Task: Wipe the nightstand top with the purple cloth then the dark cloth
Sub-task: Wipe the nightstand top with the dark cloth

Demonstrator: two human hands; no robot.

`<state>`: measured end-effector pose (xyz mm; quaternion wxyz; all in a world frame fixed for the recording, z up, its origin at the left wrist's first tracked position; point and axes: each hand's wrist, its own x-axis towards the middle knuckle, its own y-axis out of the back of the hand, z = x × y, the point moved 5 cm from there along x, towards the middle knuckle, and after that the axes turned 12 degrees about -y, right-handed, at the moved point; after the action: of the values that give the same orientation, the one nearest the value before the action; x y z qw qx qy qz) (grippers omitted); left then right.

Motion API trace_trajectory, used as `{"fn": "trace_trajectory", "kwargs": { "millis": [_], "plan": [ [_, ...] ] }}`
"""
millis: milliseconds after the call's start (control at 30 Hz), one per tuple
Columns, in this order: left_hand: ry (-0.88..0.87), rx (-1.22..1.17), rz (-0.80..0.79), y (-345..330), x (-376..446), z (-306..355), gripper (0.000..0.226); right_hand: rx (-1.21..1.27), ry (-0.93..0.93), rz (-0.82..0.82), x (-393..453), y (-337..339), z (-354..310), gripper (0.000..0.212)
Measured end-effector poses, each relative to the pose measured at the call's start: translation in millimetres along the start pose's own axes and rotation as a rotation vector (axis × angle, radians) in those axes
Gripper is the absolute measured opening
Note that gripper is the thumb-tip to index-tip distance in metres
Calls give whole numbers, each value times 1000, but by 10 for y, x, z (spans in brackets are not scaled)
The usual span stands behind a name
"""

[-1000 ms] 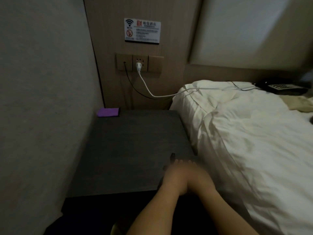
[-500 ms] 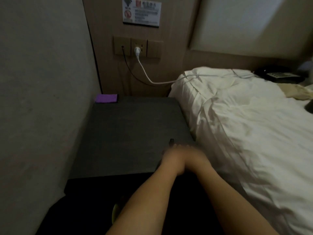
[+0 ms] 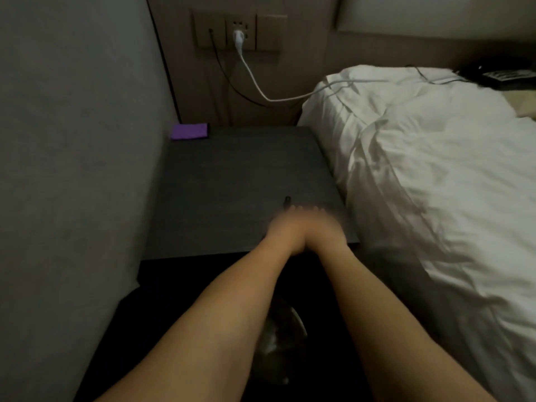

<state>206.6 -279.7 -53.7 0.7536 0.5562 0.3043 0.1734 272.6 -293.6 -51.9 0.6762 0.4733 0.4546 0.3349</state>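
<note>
The nightstand top (image 3: pixel 232 175) is dark grey and sits between a wall and the bed. A folded purple cloth (image 3: pixel 190 131) lies in its far left corner, well away from both hands. My left hand (image 3: pixel 285 230) and my right hand (image 3: pixel 322 227) lie side by side, palms down and blurred, near the front right corner. They press on a dark cloth (image 3: pixel 287 200) that barely stands out from the dark top. Only a small black tab of it pokes out beyond my fingertips.
A grey wall (image 3: pixel 72 169) borders the nightstand on the left. The bed with a white duvet (image 3: pixel 435 169) borders it on the right. A socket panel (image 3: pixel 239 31) hangs behind, with a white cable (image 3: pixel 255 85) running onto the bed. A telephone (image 3: pixel 504 75) sits far right.
The view has tilted downward, so the sign above the sockets has left the frame. Both hands stay together at the front right of the top, shifting only slightly.
</note>
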Motion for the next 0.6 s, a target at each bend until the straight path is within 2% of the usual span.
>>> {"fn": "trace_trajectory", "kwargs": {
  "millis": [367,600],
  "plan": [
    [377,-79,79,-169,-1440,-1514,76,5,371,63,-351,166,-2047,50],
    [521,-93,27,-301,-2023,-1892,78,-25,520,28,-649,179,-2737,50]
  ]
}}
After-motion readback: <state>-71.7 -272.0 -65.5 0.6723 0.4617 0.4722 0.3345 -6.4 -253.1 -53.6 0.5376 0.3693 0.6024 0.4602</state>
